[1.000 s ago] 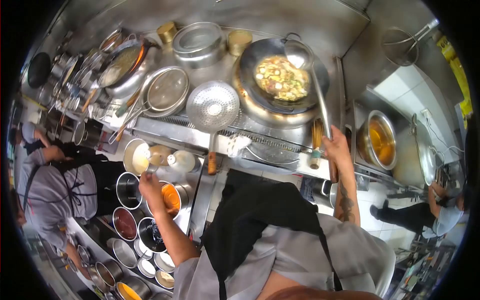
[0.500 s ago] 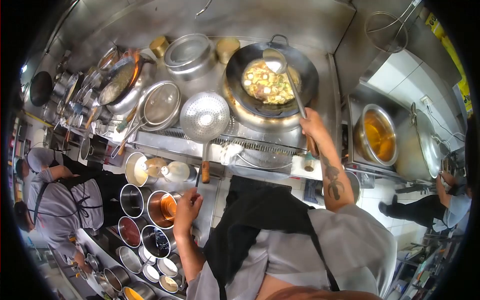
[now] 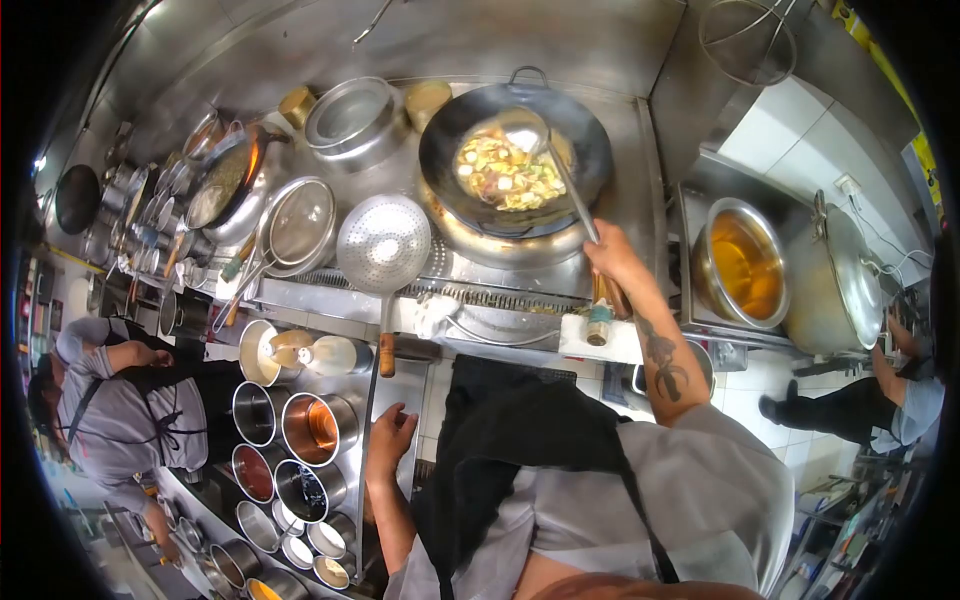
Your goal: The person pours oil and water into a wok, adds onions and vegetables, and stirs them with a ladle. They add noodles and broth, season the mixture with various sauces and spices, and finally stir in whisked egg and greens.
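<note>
Hands differ: the left hand [image 3: 392, 440], nearer, is half-curled with nothing visible in it, beside a metal pot [image 3: 349, 428], while the right hand [image 3: 612, 252] closes around the handle of a ladle [image 3: 573, 190]. Farther off, the ladle's bowl is at the far edge of the food [image 3: 510, 178] inside the wok [image 3: 590, 150]; stirring seems under way, and another stroke would call for a firm grip and a low bowl.
</note>
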A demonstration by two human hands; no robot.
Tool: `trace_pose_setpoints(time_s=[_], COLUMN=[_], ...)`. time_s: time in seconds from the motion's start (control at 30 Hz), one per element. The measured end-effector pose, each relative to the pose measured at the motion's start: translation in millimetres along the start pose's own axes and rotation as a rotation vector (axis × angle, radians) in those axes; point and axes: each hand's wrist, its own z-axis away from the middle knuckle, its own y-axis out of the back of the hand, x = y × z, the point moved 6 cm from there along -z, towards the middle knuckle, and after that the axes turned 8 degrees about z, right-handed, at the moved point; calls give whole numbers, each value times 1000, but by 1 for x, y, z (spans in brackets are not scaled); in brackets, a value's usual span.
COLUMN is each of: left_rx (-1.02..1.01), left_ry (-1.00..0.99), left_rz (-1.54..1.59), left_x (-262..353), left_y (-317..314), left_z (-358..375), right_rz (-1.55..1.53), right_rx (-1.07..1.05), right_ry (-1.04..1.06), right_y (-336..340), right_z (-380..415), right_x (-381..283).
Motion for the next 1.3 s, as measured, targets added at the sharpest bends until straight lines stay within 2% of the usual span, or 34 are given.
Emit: trace_pose_setpoints(time_s=[0.13, 0.33, 0.53, 0.63, 0.83, 1.13, 1.3], left_rx=[35, 65, 81, 70, 83, 143, 152], left_ry=[-155, -329, -405, -401, -405, -465, -432], left_rz=[-73, -76, -97, -90, -78, -80, -64], left_x=[7, 42, 62, 64, 70, 72, 74], left_y=[-5, 2, 17, 25, 37, 50, 53], left_z=[-10, -32, -42, -44, -42, -38, -31], right_rz=[-92, -236, -240, -236, -464, -393, -506], right_rx=[104, 63, 56, 57, -24, 12, -25], right_ry=[33, -62, -167, -203, -258, -255, -253], right_y=[21, 19, 5, -6, -2, -9, -10], right_z=[12, -13, -26, -32, -17, -32, -38], right_x=[-6, 2, -7, -3, -22, -22, -19])
